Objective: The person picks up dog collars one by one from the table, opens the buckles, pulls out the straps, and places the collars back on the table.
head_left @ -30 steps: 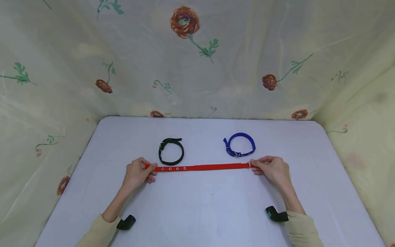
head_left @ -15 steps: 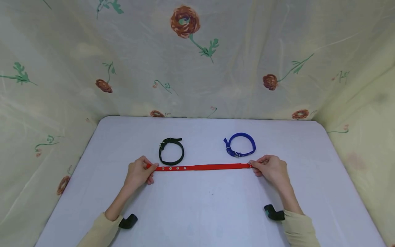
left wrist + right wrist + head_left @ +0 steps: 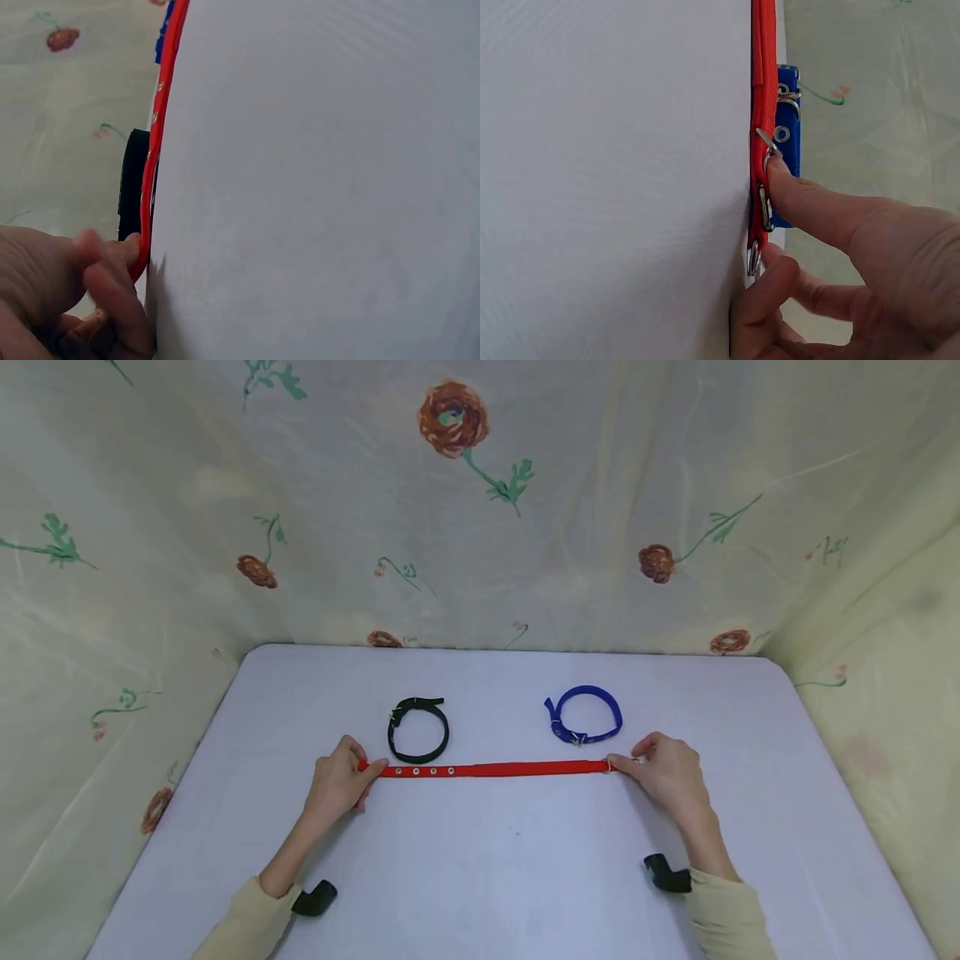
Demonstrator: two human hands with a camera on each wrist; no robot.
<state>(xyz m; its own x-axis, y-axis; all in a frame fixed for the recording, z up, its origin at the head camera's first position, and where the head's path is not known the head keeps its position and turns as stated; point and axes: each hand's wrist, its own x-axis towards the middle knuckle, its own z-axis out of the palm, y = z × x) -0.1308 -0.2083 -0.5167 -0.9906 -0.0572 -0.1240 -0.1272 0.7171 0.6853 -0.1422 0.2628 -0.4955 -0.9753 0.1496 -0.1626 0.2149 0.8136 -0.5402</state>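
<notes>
A red collar [image 3: 525, 769] lies stretched straight from side to side across the white table, its eyelet holes toward the left. My left hand [image 3: 337, 779] pinches the holed end between thumb and fingers; the left wrist view shows the strap [image 3: 156, 142] bending up slightly there. At the buckle end, my right hand [image 3: 670, 774] holds the collar, the thumb on the D-ring [image 3: 768, 142] and curled fingers by the metal buckle [image 3: 763, 206]. Just behind the red strap lie a buckled black collar [image 3: 418, 760] on the left and a buckled blue collar [image 3: 592, 691] on the right.
The white table [image 3: 480, 877] has rounded far corners. A pale curtain [image 3: 525, 577] printed with flowers hangs behind it and on both sides. Black wrist devices [image 3: 315, 899] sit at both sleeve cuffs.
The right index finger has lifted a little apart from the thumb, showing more of the buckle end. The left hand has shifted slightly right. The collars stay in place.
</notes>
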